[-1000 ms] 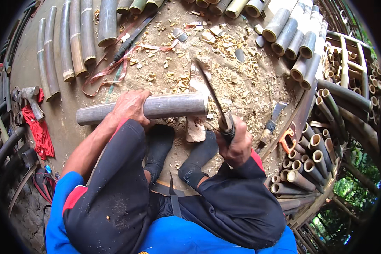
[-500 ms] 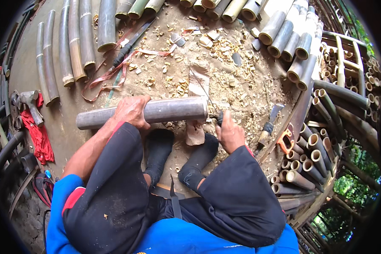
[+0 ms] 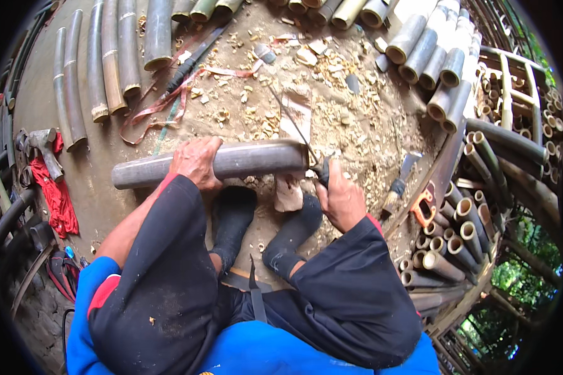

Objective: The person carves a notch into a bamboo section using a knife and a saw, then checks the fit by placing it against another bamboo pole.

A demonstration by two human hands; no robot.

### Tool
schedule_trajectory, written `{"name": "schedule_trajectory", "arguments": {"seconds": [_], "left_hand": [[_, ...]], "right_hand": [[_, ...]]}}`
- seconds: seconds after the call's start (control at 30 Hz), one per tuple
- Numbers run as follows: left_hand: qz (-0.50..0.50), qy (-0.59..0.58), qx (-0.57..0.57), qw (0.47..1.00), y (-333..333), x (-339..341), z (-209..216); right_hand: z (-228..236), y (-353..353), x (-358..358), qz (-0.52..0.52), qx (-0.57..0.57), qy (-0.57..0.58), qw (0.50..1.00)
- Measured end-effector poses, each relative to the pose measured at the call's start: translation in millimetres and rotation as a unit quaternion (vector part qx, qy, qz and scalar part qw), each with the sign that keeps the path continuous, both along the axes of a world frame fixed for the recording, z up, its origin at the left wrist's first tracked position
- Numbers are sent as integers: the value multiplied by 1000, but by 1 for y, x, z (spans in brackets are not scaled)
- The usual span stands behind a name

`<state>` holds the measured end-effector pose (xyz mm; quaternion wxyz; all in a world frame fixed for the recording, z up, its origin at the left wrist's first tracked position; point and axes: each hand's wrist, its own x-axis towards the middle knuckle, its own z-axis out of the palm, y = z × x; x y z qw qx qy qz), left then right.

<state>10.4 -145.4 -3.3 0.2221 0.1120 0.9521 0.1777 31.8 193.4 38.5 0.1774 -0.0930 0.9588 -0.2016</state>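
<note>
A dark grey-brown bamboo tube (image 3: 256, 159) lies crosswise in front of my shins. Its right end rests over a pale wooden block (image 3: 288, 192). My left hand (image 3: 197, 162) is closed around the tube left of its middle, thumb on the near side. Just past the tube's right end, my right hand (image 3: 343, 195) grips the dark handle of a long thin-bladed knife (image 3: 299, 129). The blade slants away to the far left, across the tube's end and over the block, seen nearly edge-on. The inside of the tube's right end is hidden.
Wood shavings (image 3: 338, 65) cover the ground ahead. A hatchet-like blade (image 3: 406, 165) and a saw with an orange handle (image 3: 424, 207) lie at the right. Bamboo tubes (image 3: 158, 37) line the far side, with stacked bamboo (image 3: 463, 244) at the right. A red cloth (image 3: 53, 197) lies left.
The knife's blade now reaches farther away and to the left beyond the tube. The tube has rolled or tipped slightly, its right end looking darker. My left hand keeps its hold.
</note>
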Motion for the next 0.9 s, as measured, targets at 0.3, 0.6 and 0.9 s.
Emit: {"name": "schedule_trajectory", "arguments": {"seconds": [0.3,0.6,0.9], "left_hand": [[-7,-6,-9,1000,0,-3,-5],[8,125,-57,990,-7,25,-13],[9,106,-44,993,-8,29,-10]], "right_hand": [[0,-1,4,-1,5,-2,1000],[53,-17,2,19,-207,125,970],[23,-11,-4,33,-44,4,998]]}}
